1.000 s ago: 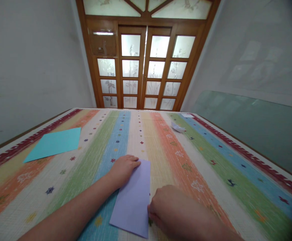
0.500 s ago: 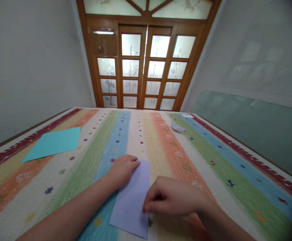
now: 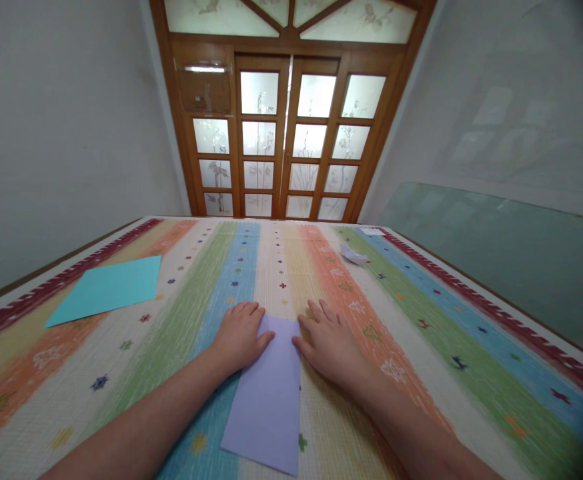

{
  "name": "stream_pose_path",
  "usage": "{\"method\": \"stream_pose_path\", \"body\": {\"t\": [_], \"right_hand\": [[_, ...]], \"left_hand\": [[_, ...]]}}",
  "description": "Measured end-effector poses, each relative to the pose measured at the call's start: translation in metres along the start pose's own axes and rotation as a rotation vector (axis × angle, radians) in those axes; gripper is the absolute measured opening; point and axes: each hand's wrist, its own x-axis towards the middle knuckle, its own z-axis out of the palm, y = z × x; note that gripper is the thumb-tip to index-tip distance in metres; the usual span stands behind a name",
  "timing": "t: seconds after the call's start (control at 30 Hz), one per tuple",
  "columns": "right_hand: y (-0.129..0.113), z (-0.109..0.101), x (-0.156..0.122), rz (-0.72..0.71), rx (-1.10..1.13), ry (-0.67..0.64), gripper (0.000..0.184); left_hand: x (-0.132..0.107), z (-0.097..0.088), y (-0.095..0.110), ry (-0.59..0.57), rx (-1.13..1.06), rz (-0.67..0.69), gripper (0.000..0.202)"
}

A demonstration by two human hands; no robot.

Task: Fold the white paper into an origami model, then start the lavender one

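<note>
A folded lilac paper (image 3: 269,400) lies lengthwise on the striped mat in front of me. My left hand (image 3: 239,333) rests flat at the paper's far left corner, its thumb on the sheet and its fingers stretched out. On the other side, my right hand (image 3: 329,340) lies flat at the far right corner, fingers spread, thumb touching the paper's edge. Neither hand holds anything.
A turquoise sheet (image 3: 106,288) lies on the mat at the left. A small white folded paper piece (image 3: 352,254) sits far off on the right. The striped mat (image 3: 421,320) covers the floor up to a wooden glazed door (image 3: 284,140). A glass pane (image 3: 501,253) leans along the right wall.
My right hand has moved from the paper's near right edge up to its far right corner and flattened out. My left hand has spread its fingers at the far left corner.
</note>
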Motion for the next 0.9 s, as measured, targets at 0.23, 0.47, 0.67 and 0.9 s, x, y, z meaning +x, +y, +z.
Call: {"method": "stream_pose_path", "body": {"t": [0.23, 0.47, 0.67, 0.9], "right_hand": [[0.006, 0.002, 0.009, 0.036, 0.123, 0.005, 0.03], [0.007, 0.006, 0.016, -0.008, 0.206, 0.082, 0.013], [0.009, 0.009, 0.021, -0.057, 0.344, 0.152, 0.006], [0.002, -0.008, 0.018, -0.175, 0.567, 0.212, 0.01]], "left_hand": [[0.001, 0.0, -0.001, 0.014, -0.01, 0.014, 0.047], [0.002, 0.001, -0.003, -0.004, -0.05, 0.025, 0.049], [0.003, -0.003, -0.002, 0.019, -0.124, 0.063, 0.05], [0.0, -0.025, 0.0, 0.129, -0.213, 0.087, 0.053]]}}
